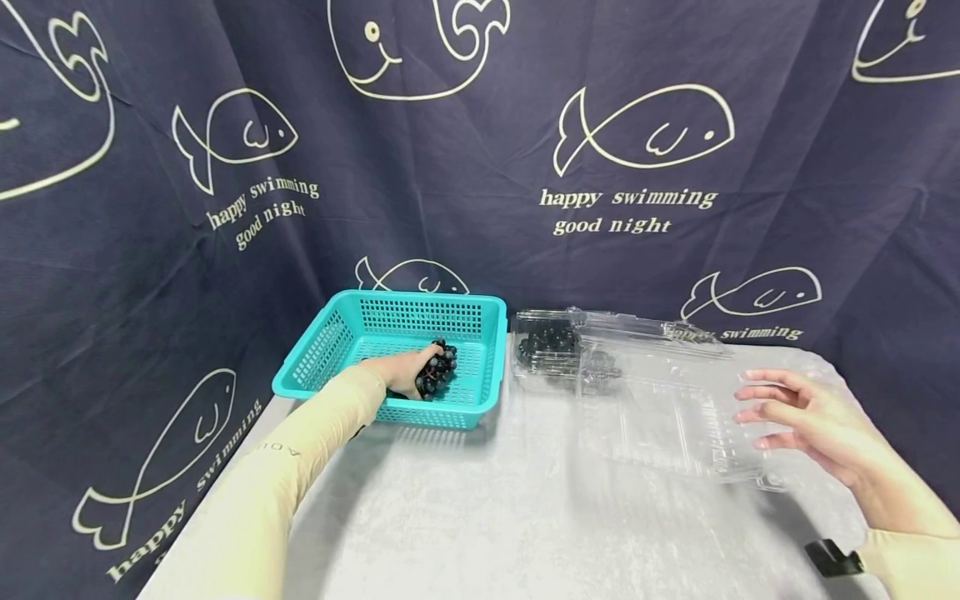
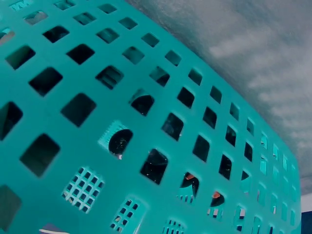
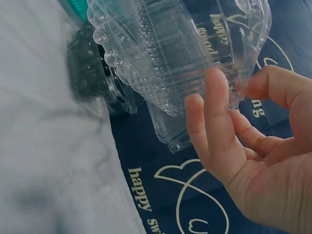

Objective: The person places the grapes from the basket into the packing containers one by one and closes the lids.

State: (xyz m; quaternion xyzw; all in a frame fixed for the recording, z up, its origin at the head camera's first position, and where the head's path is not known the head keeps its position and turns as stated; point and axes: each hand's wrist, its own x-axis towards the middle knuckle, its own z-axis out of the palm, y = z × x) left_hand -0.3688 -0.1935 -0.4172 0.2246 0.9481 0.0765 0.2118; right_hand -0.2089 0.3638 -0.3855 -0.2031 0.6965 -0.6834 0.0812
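Note:
Inside the teal basket (image 1: 491, 367), my left hand (image 1: 401, 371) grips a bunch of dark grapes (image 1: 444, 367), the fingers partly hidden by the grapes. The left wrist view mostly shows the basket's perforated side (image 2: 161, 126), with dark shapes behind the holes. At the right, my right hand (image 1: 817, 421) has its fingers spread beside a clear plastic clamshell container (image 1: 667, 425). In the right wrist view its thumb (image 3: 273, 83) is close to the container's corner; whether it touches the plastic I cannot tell.
Another clear container with dark grapes (image 1: 551, 346) stands against the basket's right side, partly behind the empty plastic. A grey-white table (image 1: 465, 517) lies below. The navy curtain (image 1: 480, 208) with fish drawings hangs behind and along the left.

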